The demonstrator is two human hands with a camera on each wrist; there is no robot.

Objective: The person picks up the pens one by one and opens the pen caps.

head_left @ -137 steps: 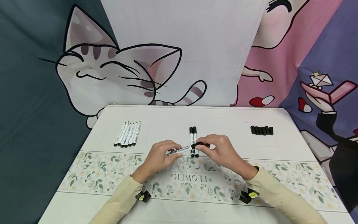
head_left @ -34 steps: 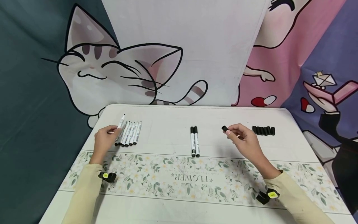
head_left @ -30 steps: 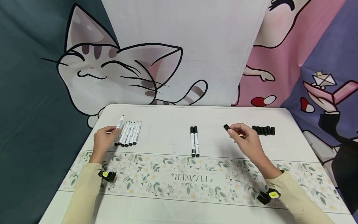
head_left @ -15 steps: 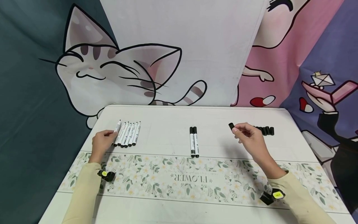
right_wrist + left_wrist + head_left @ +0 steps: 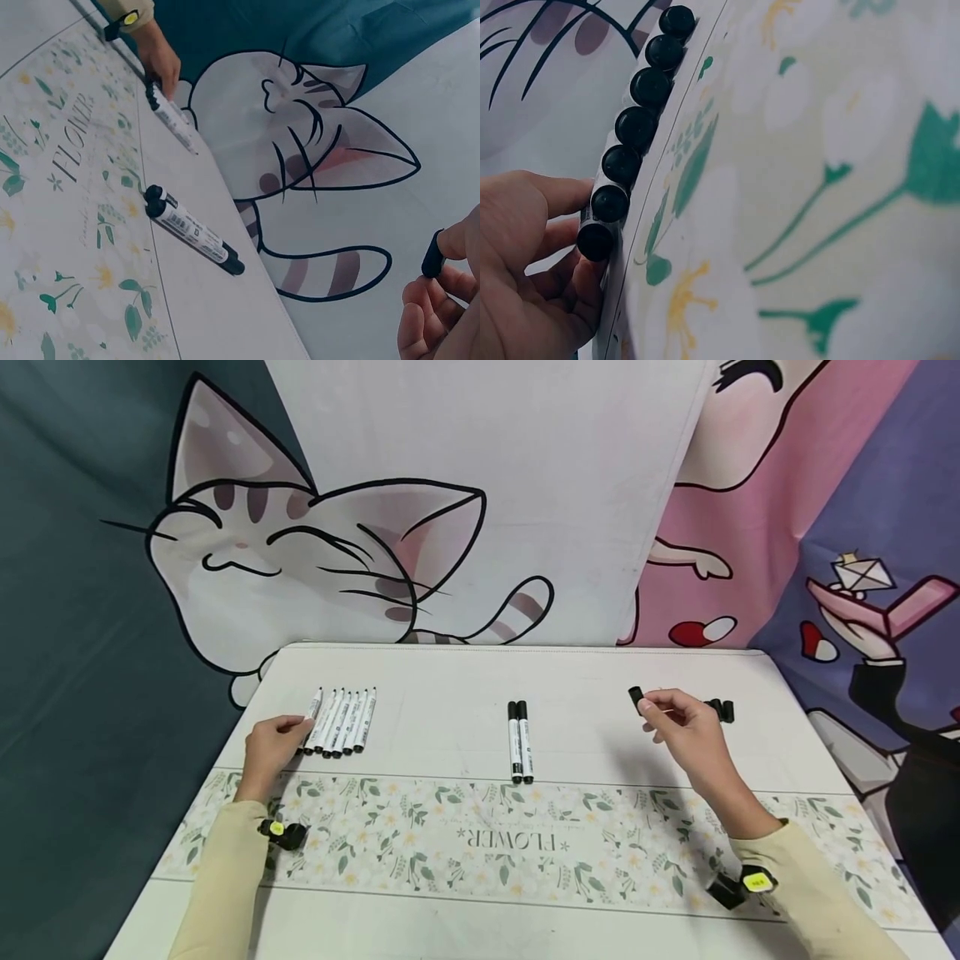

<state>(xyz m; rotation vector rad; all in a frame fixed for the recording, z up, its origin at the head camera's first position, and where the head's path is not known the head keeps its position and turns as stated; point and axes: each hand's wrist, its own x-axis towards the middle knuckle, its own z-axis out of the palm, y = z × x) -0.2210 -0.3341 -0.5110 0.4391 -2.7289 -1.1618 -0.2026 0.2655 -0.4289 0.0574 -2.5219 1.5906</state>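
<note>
At the left of the table my left hand (image 5: pixel 272 750) pinches an uncapped white marker (image 5: pixel 314 703), which lies at the left end of a row of several uncapped markers (image 5: pixel 348 722). In the left wrist view, the black end (image 5: pixel 596 241) of that marker sits between thumb and fingers, beside the other black ends. My right hand (image 5: pixel 686 727) holds a black marker cap (image 5: pixel 636 697) between thumb and fingers, raised over the table's right side. Behind this hand, partly hidden, lies a row of black caps (image 5: pixel 727 711).
Two capped markers (image 5: pixel 520 742) lie side by side in the middle of the table (image 5: pixel 442 702). A floral strip (image 5: pixel 420 843) crosses the table in front of them. Behind the far edge hangs a cartoon curtain (image 5: pixel 585 485).
Marker and cap were together in both hands over the middle; now they are apart. Lately my left hand lowers the marker against the row, while the right carries the cap rightward toward the other caps.
</note>
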